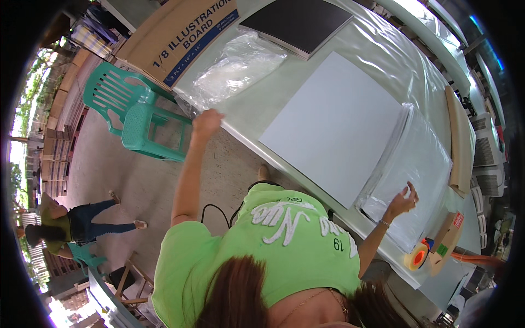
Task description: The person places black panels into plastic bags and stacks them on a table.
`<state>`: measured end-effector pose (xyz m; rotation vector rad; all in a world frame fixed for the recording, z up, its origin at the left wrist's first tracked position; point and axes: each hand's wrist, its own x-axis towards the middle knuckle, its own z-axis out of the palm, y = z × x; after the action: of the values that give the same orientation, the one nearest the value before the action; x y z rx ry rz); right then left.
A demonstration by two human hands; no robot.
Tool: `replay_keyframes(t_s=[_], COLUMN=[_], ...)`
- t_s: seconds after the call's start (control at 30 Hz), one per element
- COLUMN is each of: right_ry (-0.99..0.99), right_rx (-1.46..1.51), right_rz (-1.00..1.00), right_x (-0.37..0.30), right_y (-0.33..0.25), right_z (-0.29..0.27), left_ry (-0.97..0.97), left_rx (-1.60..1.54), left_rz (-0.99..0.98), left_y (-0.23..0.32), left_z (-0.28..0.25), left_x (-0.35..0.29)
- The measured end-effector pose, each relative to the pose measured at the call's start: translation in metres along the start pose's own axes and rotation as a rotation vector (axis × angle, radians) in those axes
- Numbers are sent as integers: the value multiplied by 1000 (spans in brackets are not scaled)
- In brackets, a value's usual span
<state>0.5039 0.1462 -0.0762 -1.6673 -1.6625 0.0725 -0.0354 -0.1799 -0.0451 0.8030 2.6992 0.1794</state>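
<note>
At the table's near edge, my left hand (207, 123) is closed, its fingers curled, beside a loose heap of clear plastic bags (238, 68). What it holds, if anything, is hidden. My right hand (403, 202) is open, fingers apart and slightly bent, over a stack of clear plastic sleeves (415, 164). Between the hands lies a large white board (333, 126), flat, its near corner at the table edge and its right side against the sleeves. Farther back rests a stack of black boards (298, 24).
A brown carton (180, 35) stands at the table's far left, by a green plastic chair (139, 117). A tape roll (418, 255) and small cardboard box (445, 240) sit at the right, near brown paper (459, 142). Another person (82, 224) walks at left.
</note>
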Motion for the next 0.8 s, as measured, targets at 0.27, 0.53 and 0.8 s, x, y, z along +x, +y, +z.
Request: replay_keyframes(t_s=[0.27, 0.53, 0.8], right_ry=[-408, -1653, -1996], right_rx=[562, 1395, 1791], right_rz=[-355, -276, -1250], right_x=[-73, -128, -117], right_y=[-205, -350, -423], right_z=[52, -2, -79], left_ry=[235, 307, -157], left_rx=[-107, -1196, -1472], left_rz=[-104, 361, -92], left_y=[-97, -23, -11], left_z=[34, 31, 37], left_x=[109, 92, 96])
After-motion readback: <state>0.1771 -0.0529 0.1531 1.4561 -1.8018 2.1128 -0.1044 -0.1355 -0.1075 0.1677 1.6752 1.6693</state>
